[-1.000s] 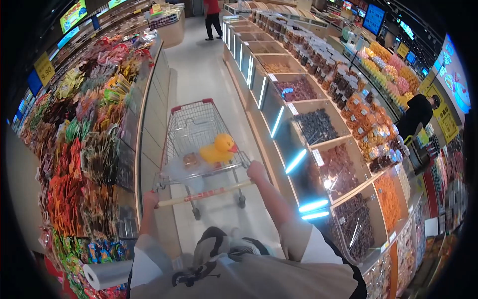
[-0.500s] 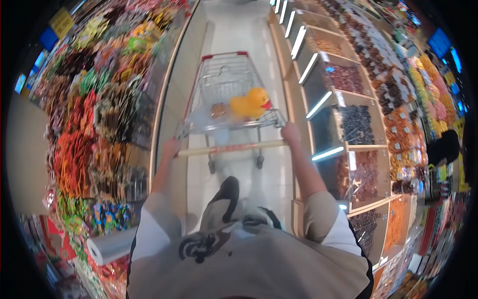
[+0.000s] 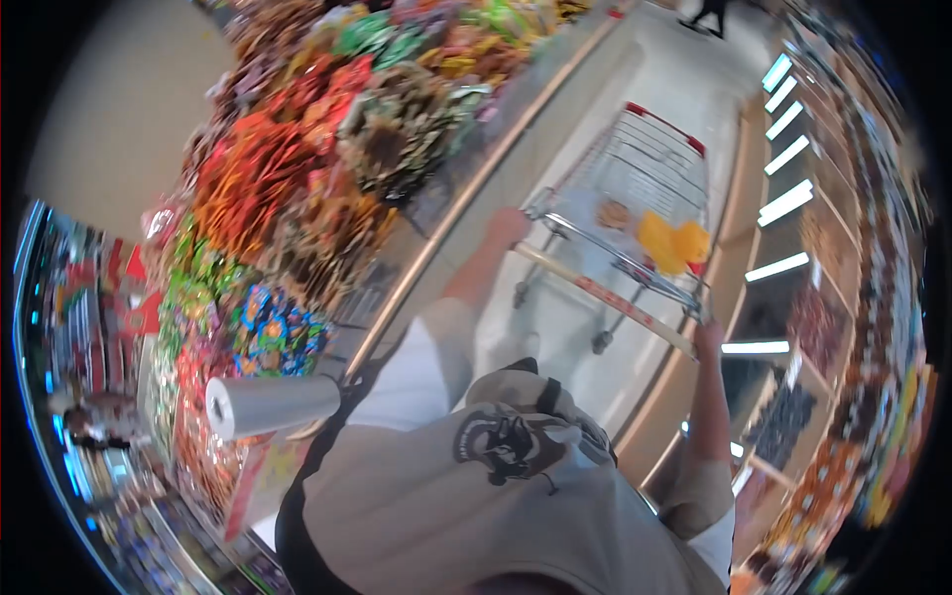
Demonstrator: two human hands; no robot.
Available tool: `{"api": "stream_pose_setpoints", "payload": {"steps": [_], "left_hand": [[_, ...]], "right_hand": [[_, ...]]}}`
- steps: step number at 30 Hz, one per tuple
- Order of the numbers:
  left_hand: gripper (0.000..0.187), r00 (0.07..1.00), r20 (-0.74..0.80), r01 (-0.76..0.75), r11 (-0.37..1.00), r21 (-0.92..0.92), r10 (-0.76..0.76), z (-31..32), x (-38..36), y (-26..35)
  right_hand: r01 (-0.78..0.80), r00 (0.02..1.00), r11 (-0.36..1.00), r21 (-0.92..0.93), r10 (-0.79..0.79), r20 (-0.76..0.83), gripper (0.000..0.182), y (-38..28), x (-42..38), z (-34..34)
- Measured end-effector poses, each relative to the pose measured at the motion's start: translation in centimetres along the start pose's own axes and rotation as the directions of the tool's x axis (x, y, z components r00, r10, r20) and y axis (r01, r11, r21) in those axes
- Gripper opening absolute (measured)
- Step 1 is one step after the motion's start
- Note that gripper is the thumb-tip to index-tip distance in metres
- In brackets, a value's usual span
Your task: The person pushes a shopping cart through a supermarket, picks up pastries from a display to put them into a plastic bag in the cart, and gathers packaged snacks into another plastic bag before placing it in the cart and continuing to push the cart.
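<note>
My left hand [image 3: 509, 226] is clenched on the near end of the cart handle [image 3: 605, 297]; my right hand [image 3: 708, 334] grasps its far end. The handle's long axis runs from 10 o'clock down to 4 o'clock across the view. One cart [image 3: 645, 198], its nose pointing toward 1 o'clock up the aisle [image 3: 555, 327]. Inside: one yellow duck [image 3: 672, 244] against the right side, and one small brown packet [image 3: 613, 213] just left of it, apart. Image blurred, so the duck's facing is unclear. One roll of bags [image 3: 271, 405] at 8 o'clock by the snack shelf [image 3: 297, 198]. Lit bins [image 3: 783, 198] line the 3 o'clock side. One person's legs [image 3: 710, 12] at 1 o'clock, far off.
</note>
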State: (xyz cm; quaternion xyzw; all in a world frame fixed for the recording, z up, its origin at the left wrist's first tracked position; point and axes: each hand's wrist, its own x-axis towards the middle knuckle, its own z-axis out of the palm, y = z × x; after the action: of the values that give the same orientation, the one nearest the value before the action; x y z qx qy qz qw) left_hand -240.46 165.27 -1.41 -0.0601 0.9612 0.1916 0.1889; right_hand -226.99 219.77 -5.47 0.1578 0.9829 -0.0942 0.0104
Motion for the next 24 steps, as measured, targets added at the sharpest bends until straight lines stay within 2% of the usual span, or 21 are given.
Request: {"api": "stream_pose_setpoints", "payload": {"steps": [1,3,6,9,13,14,15,19,24], "left_hand": [[0.03,0.996,-0.063,0.059,0.991,-0.12,-0.067,-0.4,0.3,0.8],[0.03,0.985,0.033,0.174,0.961,-0.214,-0.171,-4.2,-1.0,3.1],[0.03,0.982,0.047,0.188,0.955,-0.228,-0.182,-5.5,1.0,3.8],[0.03,0.985,0.052,0.174,0.956,-0.235,-0.166,-7.3,2.4,5.0],[0.027,0.98,-0.117,0.128,0.96,-0.251,-0.161,-7.7,4.9,5.8],[0.027,0.983,-0.105,0.122,0.959,-0.256,-0.153,-7.8,5.7,6.0],[0.027,0.985,-0.089,0.119,0.958,-0.26,-0.146,-8.1,6.1,6.4],[0.03,0.988,0.048,0.154,0.957,-0.246,-0.147,-9.0,7.9,7.5],[0.031,0.983,0.064,0.182,0.939,-0.292,-0.171,-9.2,9.4,9.4]], "right_hand": [[-0.051,0.999,0.997,0.062,0.051,0.0,0.03,-0.9,0.4,-0.3],[-0.125,0.992,0.985,0.116,0.122,0.034,0.032,-2.4,1.9,-2.1],[-0.19,0.978,0.977,0.093,0.18,0.108,0.033,-4.3,3.8,-3.4],[-0.17,0.983,0.981,0.093,0.162,0.082,0.033,-5.9,5.4,-4.3],[-0.181,0.978,0.982,0.063,0.172,0.119,0.034,-7.2,7.8,-4.8],[-0.199,0.973,0.979,0.046,0.192,0.131,0.034,-7.3,8.5,-4.9],[-0.16,0.984,0.987,0.021,0.158,0.076,0.034,-7.3,9.0,-4.9],[-0.176,0.976,0.984,0.018,0.172,0.13,0.035,-7.1,11.6,-4.8],[-0.182,0.977,0.983,-0.023,0.183,0.109,0.037,-4.9,16.0,-3.8]]}}
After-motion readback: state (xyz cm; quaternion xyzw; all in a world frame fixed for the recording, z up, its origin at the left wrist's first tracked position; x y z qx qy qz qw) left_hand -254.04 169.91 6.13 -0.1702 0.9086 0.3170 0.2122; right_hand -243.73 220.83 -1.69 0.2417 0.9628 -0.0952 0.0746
